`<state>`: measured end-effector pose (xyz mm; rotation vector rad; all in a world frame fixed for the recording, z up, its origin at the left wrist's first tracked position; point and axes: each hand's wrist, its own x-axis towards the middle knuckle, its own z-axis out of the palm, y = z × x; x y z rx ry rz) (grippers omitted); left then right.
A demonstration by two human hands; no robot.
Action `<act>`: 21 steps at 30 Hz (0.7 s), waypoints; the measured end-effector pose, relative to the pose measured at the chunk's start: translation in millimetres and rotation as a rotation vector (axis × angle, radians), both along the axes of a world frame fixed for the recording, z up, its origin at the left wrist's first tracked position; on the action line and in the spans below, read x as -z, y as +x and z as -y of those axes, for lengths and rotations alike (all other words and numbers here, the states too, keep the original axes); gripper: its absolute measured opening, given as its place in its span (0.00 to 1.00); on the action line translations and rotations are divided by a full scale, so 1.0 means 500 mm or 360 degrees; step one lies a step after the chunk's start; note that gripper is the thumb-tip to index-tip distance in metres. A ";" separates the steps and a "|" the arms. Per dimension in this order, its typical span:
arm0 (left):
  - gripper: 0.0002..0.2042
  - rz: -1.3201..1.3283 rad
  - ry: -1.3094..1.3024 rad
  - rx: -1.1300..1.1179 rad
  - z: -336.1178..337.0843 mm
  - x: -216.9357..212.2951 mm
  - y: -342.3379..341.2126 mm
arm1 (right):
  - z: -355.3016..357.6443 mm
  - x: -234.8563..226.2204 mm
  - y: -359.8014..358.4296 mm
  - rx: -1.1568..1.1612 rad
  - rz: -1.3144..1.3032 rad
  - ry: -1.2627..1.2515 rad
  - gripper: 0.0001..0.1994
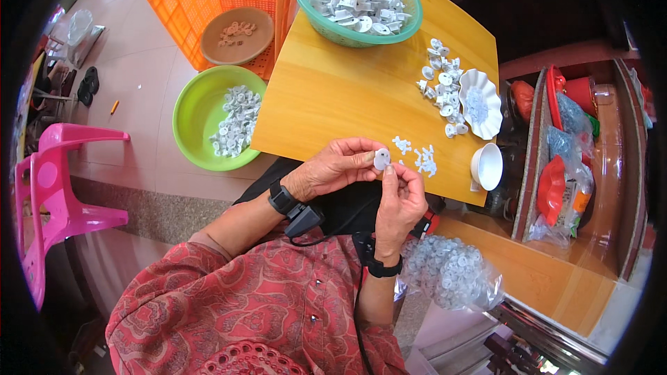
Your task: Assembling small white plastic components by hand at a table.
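My left hand [340, 165] pinches a white round plastic piece [381, 159] between thumb and fingers, its flat face with small holes turned up. Close against the lower edge of that piece, my right hand [401, 198] has its thumb and fingertips pressed together; whatever is between them is too small or hidden to tell. Just beyond, small white plastic parts [425, 161] lie loose on the yellow wooden table [347, 90]. Farther back is a pile of white disc-shaped pieces with stems [445, 87], beside a white scalloped dish [490, 114] of small clear bits.
A green basket [410, 24] heaped with white pieces stands at the table's far edge. A white bowl [488, 167] sits at the right edge. Left are a lime-green basin [187, 125], a brown bowl [260, 48] on an orange crate [177, 0], and a pink chair [66, 198]. A bag of clear parts [451, 271] is by my right arm.
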<state>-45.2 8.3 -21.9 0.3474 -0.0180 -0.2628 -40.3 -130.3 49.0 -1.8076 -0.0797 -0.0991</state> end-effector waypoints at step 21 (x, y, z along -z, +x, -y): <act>0.14 -0.0008 0.0305 -0.0070 -0.005 -0.012 -0.005 | 0.007 -0.012 0.001 -0.0122 0.0243 -0.0580 0.05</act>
